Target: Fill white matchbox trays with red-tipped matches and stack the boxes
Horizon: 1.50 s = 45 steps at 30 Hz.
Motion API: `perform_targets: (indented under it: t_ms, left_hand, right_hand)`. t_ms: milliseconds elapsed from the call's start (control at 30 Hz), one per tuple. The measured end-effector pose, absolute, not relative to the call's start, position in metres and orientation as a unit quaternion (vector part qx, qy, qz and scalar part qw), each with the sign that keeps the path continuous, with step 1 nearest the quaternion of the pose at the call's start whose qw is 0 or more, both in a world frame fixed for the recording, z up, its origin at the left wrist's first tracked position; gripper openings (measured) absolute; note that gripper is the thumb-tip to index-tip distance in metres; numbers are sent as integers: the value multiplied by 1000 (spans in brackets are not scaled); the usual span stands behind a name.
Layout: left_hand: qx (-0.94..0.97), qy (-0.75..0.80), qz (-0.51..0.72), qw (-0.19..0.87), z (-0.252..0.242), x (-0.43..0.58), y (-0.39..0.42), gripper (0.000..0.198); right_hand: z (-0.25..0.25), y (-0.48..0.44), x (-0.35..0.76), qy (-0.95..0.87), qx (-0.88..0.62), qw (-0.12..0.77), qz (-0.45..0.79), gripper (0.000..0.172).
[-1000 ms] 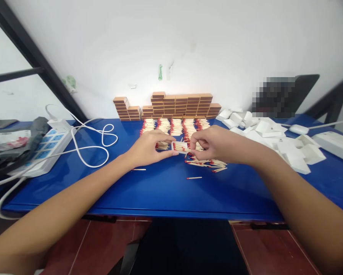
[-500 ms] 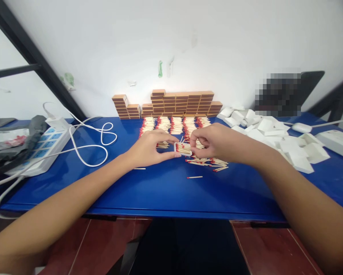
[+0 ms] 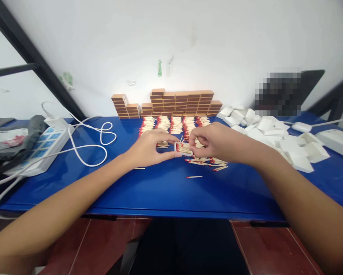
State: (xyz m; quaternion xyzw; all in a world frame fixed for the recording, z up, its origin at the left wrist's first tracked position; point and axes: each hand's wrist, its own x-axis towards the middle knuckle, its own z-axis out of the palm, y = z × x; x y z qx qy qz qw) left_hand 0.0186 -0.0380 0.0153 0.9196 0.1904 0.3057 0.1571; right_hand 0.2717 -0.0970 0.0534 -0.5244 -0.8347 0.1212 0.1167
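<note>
Between the thumb and fingers of my left hand (image 3: 151,147) is a small white matchbox tray (image 3: 185,154), held just above the blue table. Matches (image 3: 184,148) lie lengthwise inside it, most red heads toward the left. My right hand (image 3: 211,141) is closed in a pinch at the tray's right end, its fingertips on the ends of the matches; their exact grip is partly hidden. Behind both hands stand several bundles of red-headed matches (image 3: 176,125) in a row. Loose matches (image 3: 201,162) are scattered below my right hand, and a single match (image 3: 194,177) lies nearer the front edge.
Brown matchboxes (image 3: 181,103) are stacked along the wall. White empty trays (image 3: 274,131) form a heap at right, beside a dark tablet-like panel (image 3: 310,89). At left lie a power strip (image 3: 49,147) and looping white cables (image 3: 105,139). The blue table's front edge (image 3: 171,212) runs below.
Both hands stay around the tray almost unmoved. My right fingertips have shifted very slightly left along the tray; the view has moved a little.
</note>
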Motion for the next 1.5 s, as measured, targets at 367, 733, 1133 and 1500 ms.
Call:
perform_targets:
  t_ms: [367, 733, 1133, 1500]
  left_hand:
    - [919, 189, 311, 154, 15, 20, -39, 33]
    - [919, 190, 307, 155, 15, 20, -39, 34]
    - [919, 194, 304, 158, 15, 19, -38, 32]
    - [919, 191, 303, 165, 14, 19, -37, 34]
  right_hand:
    - [53, -97, 271, -841, -514, 116, 121, 14]
    - [56, -99, 269, -836, -524, 116, 119, 14]
    - [55, -98, 270, -838, -517, 127, 118, 15]
    - [57, -99, 268, -836, -521, 124, 118, 12]
